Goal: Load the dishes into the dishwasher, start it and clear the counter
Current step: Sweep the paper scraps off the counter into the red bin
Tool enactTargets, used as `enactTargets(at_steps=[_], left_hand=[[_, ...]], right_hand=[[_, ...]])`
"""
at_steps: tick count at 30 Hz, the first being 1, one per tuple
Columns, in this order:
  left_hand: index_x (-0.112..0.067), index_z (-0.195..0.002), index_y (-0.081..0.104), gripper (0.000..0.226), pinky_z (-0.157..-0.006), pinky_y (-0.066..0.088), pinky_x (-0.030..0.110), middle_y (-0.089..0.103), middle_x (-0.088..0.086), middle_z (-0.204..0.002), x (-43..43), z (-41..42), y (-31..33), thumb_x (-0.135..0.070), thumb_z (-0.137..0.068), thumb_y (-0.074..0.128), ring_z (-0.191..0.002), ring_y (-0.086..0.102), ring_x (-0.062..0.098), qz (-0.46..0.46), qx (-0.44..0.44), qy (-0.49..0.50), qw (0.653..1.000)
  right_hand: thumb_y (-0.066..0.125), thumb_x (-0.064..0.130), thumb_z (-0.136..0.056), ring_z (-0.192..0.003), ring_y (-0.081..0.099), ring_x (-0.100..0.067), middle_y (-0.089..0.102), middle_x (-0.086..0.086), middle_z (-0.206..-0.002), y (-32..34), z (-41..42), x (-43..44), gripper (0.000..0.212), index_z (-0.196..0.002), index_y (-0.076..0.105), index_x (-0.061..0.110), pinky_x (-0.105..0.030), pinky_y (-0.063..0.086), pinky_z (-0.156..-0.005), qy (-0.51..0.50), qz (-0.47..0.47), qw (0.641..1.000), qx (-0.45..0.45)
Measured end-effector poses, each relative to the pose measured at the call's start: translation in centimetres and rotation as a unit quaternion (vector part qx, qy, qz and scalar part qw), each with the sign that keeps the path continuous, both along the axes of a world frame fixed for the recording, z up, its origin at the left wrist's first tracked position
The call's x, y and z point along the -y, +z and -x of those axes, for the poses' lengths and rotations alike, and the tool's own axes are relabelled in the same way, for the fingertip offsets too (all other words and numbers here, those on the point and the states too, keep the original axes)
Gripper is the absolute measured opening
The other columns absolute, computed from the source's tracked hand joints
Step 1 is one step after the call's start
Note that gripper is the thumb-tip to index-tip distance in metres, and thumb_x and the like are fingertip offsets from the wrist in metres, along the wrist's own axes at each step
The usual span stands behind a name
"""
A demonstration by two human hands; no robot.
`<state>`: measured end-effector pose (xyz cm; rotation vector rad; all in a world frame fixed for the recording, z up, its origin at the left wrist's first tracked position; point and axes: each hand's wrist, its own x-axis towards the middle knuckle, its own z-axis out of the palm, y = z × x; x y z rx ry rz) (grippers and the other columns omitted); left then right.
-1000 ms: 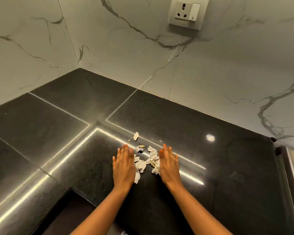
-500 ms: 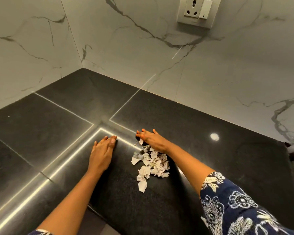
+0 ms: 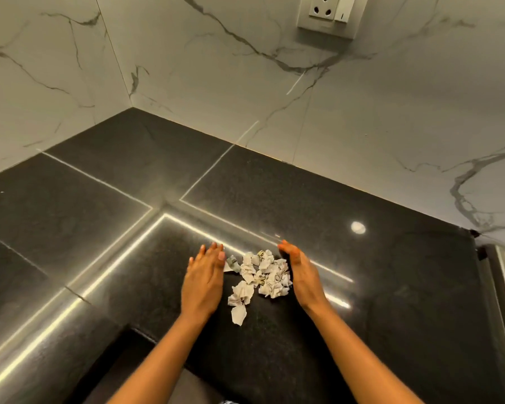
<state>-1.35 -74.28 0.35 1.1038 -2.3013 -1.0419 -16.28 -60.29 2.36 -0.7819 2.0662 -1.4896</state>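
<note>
A small heap of torn paper scraps (image 3: 263, 275) lies on the black stone counter (image 3: 391, 287). My left hand (image 3: 203, 279) lies flat on the counter just left of the heap, fingers straight and pointing away from me. My right hand (image 3: 302, 272) stands on its edge at the heap's right side, fingers straight, its palm against the scraps. One loose scrap (image 3: 238, 314) lies nearest to me, apart from both hands. Neither hand holds anything.
White marble walls (image 3: 216, 83) meet in a corner behind the counter, with a socket plate (image 3: 330, 16) high on the right wall. The counter's inner edge drops away at the bottom left (image 3: 146, 345). A narrow gap runs along the counter's right end (image 3: 490, 281).
My right hand has drawn back from the far side of the heap to its right side, pulling a far scrap in. My left hand has moved right, close to the heap.
</note>
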Motion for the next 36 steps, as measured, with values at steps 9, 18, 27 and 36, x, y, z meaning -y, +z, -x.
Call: enactTargets(at_steps=[9,18,27,36], left_hand=[[-0.02,-0.137,0.049,0.072,-0.12,0.004,0.031,0.045,-0.002,-0.144,-5.3,2.9,1.8,-0.057,-0.089,0.011,-0.141,0.027,0.012,-0.206,-0.163,0.093,0.96],[-0.029,-0.13,0.056,0.095,-0.114,0.027,0.046,0.055,0.001,-0.136,-5.0,3.3,0.7,-0.088,-0.073,0.009,-0.131,0.044,0.018,-0.252,-0.22,0.12,0.935],[-0.019,-0.125,0.059,0.078,-0.095,0.049,0.03,0.064,0.011,-0.122,-5.6,4.2,2.0,-0.07,-0.083,0.019,-0.11,0.062,0.018,-0.365,-0.318,0.129,0.865],[-0.006,-0.089,0.071,0.075,-0.086,0.053,0.042,0.073,0.012,-0.085,-5.2,5.2,2.5,-0.056,-0.098,0.016,-0.086,0.068,0.029,-0.459,-0.455,0.245,0.723]], right_hand=[[0.017,0.089,-0.071,-0.122,0.05,-0.004,0.056,0.011,-0.128,-1.3,-5.6,2.1,0.088,-0.119,0.059,0.028,-0.034,0.038,-0.108,-0.032,0.037,0.998,0.043],[0.019,0.096,-0.06,-0.131,0.041,-0.006,0.043,0.006,-0.143,-1.4,-6.9,3.1,0.106,-0.135,0.046,0.025,-0.029,0.032,-0.112,-0.066,0.081,0.987,0.119],[0.045,0.094,-0.049,-0.107,0.064,-0.015,0.067,-0.005,-0.116,-0.8,-7.5,5.1,0.101,-0.114,0.061,0.019,-0.023,0.052,-0.083,-0.112,0.171,0.918,0.341],[0.015,0.058,-0.095,-0.076,0.067,-0.023,0.072,-0.008,-0.077,0.7,-6.3,5.3,0.075,-0.089,0.066,0.003,-0.031,0.055,-0.068,-0.174,0.253,0.845,0.438]])
